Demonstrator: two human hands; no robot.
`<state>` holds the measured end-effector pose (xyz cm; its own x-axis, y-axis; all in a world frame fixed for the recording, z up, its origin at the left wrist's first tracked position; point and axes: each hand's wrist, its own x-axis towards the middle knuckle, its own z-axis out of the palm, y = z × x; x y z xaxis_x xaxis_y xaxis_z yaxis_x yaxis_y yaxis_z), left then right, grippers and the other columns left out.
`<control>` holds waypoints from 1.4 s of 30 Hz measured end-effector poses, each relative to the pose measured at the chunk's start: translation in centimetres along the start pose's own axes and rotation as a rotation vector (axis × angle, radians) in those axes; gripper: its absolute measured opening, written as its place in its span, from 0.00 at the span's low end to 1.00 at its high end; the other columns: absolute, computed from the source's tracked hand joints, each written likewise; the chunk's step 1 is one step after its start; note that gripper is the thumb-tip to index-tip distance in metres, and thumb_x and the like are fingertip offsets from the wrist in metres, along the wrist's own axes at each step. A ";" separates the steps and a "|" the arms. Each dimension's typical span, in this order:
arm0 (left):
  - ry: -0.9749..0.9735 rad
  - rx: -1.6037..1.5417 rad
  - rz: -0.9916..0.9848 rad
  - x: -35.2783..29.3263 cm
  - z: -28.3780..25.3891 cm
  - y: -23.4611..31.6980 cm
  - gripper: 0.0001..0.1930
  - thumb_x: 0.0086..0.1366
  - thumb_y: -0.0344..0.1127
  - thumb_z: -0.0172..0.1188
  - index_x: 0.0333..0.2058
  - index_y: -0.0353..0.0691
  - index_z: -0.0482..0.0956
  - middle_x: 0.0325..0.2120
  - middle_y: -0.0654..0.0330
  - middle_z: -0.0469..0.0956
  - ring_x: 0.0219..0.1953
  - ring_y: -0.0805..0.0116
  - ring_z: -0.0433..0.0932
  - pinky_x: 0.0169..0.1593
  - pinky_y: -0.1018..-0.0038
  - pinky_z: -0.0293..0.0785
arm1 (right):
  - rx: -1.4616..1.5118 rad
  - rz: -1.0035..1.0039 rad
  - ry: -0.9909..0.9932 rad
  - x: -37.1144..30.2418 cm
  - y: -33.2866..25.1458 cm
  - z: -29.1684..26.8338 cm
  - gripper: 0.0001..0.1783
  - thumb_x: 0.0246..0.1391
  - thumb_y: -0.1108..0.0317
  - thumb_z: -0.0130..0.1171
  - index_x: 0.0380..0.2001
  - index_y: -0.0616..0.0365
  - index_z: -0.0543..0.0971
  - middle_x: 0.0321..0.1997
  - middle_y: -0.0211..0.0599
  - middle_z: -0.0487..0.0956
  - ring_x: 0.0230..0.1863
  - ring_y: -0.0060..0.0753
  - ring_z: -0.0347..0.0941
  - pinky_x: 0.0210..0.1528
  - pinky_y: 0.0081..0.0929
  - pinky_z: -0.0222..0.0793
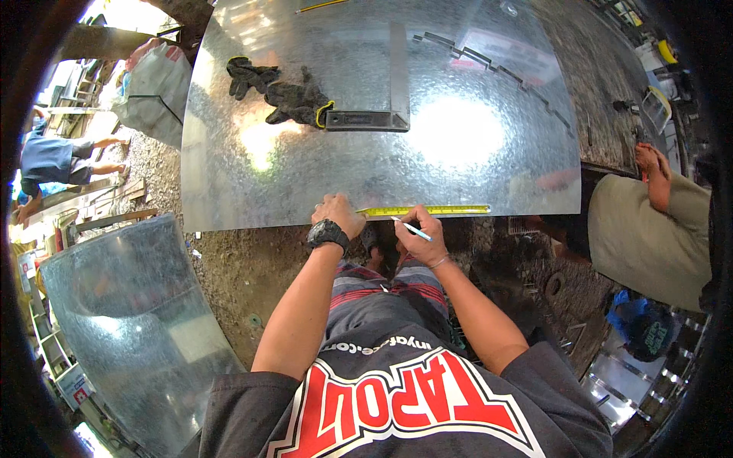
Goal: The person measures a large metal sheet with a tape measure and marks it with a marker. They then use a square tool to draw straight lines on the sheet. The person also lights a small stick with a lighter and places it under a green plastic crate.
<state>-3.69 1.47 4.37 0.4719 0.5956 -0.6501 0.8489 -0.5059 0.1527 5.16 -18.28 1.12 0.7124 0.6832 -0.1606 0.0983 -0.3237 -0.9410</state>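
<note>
A yellow measuring tape strip (447,210) lies along the near edge of a shiny sheet of metal (305,172). My left hand (338,214), with a black watch on its wrist, is closed at the tape's left end, fingers pressing down on the metal. A slim white pen (416,230) is pinched in my right hand (424,243), its tip at the sheet's edge just below the tape. Farther up the sheet rests a try square (368,120), touching one of two dark work gloves (298,99).
A jagged dark strip (496,69) and a yellow pencil (321,5) lie on the sheet. Another metal sheet (126,305) leans at the lower left. A seated person (649,221) is close on the right; another person (57,160) stands far left.
</note>
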 end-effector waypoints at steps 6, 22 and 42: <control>-0.004 -0.005 -0.005 -0.1 -0.1 0.1 0.33 0.58 0.55 0.73 0.56 0.39 0.81 0.57 0.44 0.78 0.61 0.41 0.78 0.62 0.54 0.78 | -0.054 -0.166 -0.066 0.8 2.1 0.9 0.12 0.57 0.68 0.68 0.26 0.61 0.76 0.25 0.44 0.76 0.29 0.48 0.75 0.34 0.40 0.70; -0.016 -0.004 0.002 0.3 0.3 -0.2 0.33 0.60 0.57 0.73 0.56 0.39 0.81 0.58 0.43 0.77 0.60 0.40 0.78 0.62 0.53 0.77 | 0.318 -0.064 0.382 1.2 1.9 -3.5 0.09 0.56 0.76 0.68 0.26 0.59 0.76 0.26 0.27 0.80 0.28 0.17 0.74 0.32 0.23 0.72; -0.045 0.002 -0.004 0.1 -0.6 0.2 0.33 0.58 0.57 0.73 0.55 0.39 0.82 0.57 0.42 0.79 0.60 0.39 0.79 0.62 0.52 0.77 | 0.214 0.039 0.138 -0.2 2.3 -2.1 0.10 0.60 0.70 0.70 0.34 0.59 0.77 0.28 0.26 0.80 0.29 0.15 0.72 0.32 0.21 0.71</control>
<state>-3.33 1.77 4.76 0.4571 0.5689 -0.6837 0.8503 -0.5050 0.1483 6.70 -20.47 -0.39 0.8023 0.5722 -0.1702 -0.0705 -0.1923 -0.9788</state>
